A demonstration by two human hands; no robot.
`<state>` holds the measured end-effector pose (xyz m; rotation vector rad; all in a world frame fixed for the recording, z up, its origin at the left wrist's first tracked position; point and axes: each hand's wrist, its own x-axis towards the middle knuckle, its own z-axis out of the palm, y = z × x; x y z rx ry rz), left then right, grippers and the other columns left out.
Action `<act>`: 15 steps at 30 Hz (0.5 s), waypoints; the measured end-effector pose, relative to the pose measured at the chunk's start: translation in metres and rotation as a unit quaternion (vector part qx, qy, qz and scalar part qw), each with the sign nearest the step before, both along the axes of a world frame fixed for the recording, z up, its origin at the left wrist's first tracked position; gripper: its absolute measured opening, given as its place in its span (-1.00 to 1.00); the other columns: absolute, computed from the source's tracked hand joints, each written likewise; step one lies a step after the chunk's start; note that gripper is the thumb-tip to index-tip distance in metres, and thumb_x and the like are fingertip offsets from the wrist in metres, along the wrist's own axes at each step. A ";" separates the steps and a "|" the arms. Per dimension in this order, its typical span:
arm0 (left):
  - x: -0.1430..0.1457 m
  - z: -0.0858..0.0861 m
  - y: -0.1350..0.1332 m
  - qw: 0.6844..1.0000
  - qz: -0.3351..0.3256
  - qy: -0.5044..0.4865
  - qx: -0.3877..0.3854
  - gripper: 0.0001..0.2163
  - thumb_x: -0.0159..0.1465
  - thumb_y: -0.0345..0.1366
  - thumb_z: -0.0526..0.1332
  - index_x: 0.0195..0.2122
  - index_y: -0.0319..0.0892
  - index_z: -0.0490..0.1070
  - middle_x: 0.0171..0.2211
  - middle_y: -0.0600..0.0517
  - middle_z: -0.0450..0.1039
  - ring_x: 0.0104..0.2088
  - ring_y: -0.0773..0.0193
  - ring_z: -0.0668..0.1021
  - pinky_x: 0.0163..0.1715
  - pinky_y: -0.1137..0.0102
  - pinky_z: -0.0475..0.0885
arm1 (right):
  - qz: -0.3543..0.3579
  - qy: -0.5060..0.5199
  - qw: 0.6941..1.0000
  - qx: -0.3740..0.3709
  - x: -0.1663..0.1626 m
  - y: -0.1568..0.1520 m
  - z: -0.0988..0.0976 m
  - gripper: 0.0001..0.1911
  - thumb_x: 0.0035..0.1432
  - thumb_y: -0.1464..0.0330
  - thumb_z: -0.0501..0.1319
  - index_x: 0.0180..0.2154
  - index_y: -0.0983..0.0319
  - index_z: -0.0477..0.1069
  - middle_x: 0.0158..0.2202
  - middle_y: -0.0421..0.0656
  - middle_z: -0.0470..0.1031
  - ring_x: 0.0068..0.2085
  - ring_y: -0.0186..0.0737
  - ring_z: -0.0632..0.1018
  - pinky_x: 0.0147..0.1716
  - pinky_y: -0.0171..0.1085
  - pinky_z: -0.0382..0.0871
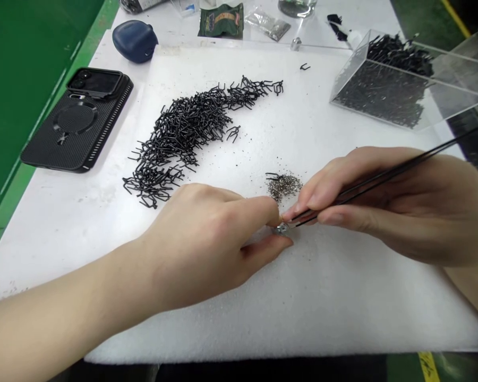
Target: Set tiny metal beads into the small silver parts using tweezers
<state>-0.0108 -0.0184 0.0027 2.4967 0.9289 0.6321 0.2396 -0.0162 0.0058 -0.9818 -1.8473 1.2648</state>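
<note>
My left hand (207, 244) rests on the white foam pad (326, 297), thumb and forefinger pinched on a tiny shiny piece (281, 228) too small to name. My right hand (394, 204) is closed around long black tweezers (386, 178) whose tips meet that piece between my left fingertips. Just behind the fingertips lies a small heap of tiny grey metallic bits (284, 185). A big pile of bent black wire clips (187, 130) sprawls across the pad's left-centre.
A tilted clear plastic box (454, 79) with several black clips stands at the back right. A black phone (77, 122) lies face down at the left, a dark blue case (134, 40) behind it. A green packet (221, 20) and small bags sit at the far edge.
</note>
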 end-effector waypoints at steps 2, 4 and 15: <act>0.000 0.001 -0.001 1.000 0.000 0.001 -0.002 -0.94 0.33 -0.29 0.35 -0.26 -0.14 0.61 -0.68 0.21 0.33 -0.68 0.37 0.37 -0.65 0.33 0.23 | -0.008 0.000 1.000 0.010 -0.001 -0.001 0.000 -0.78 0.15 0.56 0.46 -0.21 0.14 0.65 -0.23 -0.18 0.71 -0.19 -0.19 0.74 -0.25 -0.35 0.72; 0.000 0.002 -0.001 1.000 -0.002 0.000 -0.004 -0.93 0.34 -0.30 0.35 -0.26 -0.15 0.61 -0.68 0.21 0.33 -0.68 0.37 0.38 -0.65 0.34 0.23 | -0.006 -0.004 1.000 0.023 -0.002 -0.002 0.002 -0.76 0.14 0.57 0.46 -0.20 0.14 0.65 -0.22 -0.18 0.72 -0.18 -0.18 0.75 -0.25 -0.35 0.71; 0.002 0.004 -0.002 0.999 0.024 -0.014 0.039 -0.95 0.27 -0.37 0.35 -0.34 -0.20 0.60 -0.71 0.24 0.21 -0.71 0.41 0.31 -0.65 0.35 0.26 | -0.088 -0.083 0.989 0.087 -0.001 0.002 0.005 -0.91 0.23 0.43 0.45 -0.26 0.12 0.64 -0.27 -0.27 0.69 -0.26 -0.32 0.71 -0.25 -0.39 0.68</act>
